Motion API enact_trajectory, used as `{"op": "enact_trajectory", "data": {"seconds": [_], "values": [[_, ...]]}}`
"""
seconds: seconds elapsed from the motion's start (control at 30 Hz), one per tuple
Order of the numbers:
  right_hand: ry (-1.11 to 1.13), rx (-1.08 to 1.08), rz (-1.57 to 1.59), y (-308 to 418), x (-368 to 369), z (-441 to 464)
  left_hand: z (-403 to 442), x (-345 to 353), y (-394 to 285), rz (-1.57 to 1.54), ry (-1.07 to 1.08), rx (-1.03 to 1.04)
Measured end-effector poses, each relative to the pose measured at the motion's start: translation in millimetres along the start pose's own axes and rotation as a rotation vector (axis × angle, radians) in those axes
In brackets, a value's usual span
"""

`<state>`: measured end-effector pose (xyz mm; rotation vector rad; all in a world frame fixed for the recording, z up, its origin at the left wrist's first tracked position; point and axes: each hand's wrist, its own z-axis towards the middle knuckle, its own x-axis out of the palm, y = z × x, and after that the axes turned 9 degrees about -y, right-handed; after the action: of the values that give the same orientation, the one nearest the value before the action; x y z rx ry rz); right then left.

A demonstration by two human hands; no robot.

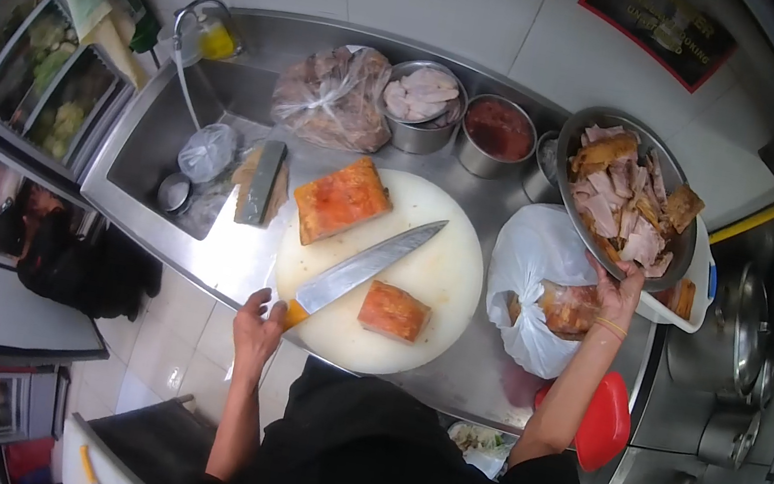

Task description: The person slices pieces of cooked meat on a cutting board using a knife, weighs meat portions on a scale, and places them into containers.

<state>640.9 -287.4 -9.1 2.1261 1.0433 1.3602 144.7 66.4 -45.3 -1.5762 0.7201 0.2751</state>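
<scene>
My left hand point(257, 325) is closed around the orange-yellow handle of a large kitchen knife point(369, 261), whose wide blade lies across a round white cutting board point(434, 331). On either side of the blade sit a bigger roast pork piece point(343, 202) and a smaller roast pork piece point(394, 312). My right hand point(617, 294) grips the near rim of a metal bowl point(574, 193), which is tilted and full of chopped roast meat point(622, 193). The bowl rests partly over a white plastic container point(696, 276).
Left of the board are a sharpening stone point(261, 184) and a sink point(135, 141). Behind it stand a bag of meat point(334, 97), a pot of pale meat point(422, 96) and a pot of dark red contents point(498, 130). A white plastic bag point(542, 256) and a red lid point(603, 423) lie at right.
</scene>
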Motion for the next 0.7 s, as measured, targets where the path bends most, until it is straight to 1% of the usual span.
{"op": "enact_trajectory", "data": {"seconds": [0.03, 0.13, 0.2, 0.27, 0.33, 0.43, 0.53, 0.57, 0.67, 0.7], "values": [[0.001, -0.020, -0.026, 1, -4, 2, 1, 1, 3, 0.004, -0.004, -0.013], [-0.184, -0.072, -0.041, -26, -3, 18, 3, 11, 8, 0.021, 0.020, -0.023], [-0.189, -0.115, -0.116, -48, 11, 11, 3, 10, 4, 0.033, 0.027, -0.031], [-0.064, -0.017, -0.060, -64, 24, 18, 6, 10, 12, 0.007, 0.025, -0.017], [-0.055, 0.123, -0.050, -68, 58, -6, 4, 5, 4, 0.013, 0.015, 0.004], [-0.054, 0.350, 0.025, -100, 76, 7, -3, 2, -18, -0.050, 0.013, -0.057], [-0.087, 0.289, -0.009, -123, 105, -3, -10, -3, -26, -0.120, -0.014, -0.087], [-0.040, 0.364, 0.050, -145, 86, 40, -10, -3, -28, -0.152, -0.024, -0.093], [-0.163, 0.299, -0.117, -141, 91, 32, -13, -8, -23, -0.155, -0.029, -0.084], [-0.140, 0.333, -0.057, -134, 97, 20, -12, -10, -16, -0.162, -0.020, -0.080]]}}
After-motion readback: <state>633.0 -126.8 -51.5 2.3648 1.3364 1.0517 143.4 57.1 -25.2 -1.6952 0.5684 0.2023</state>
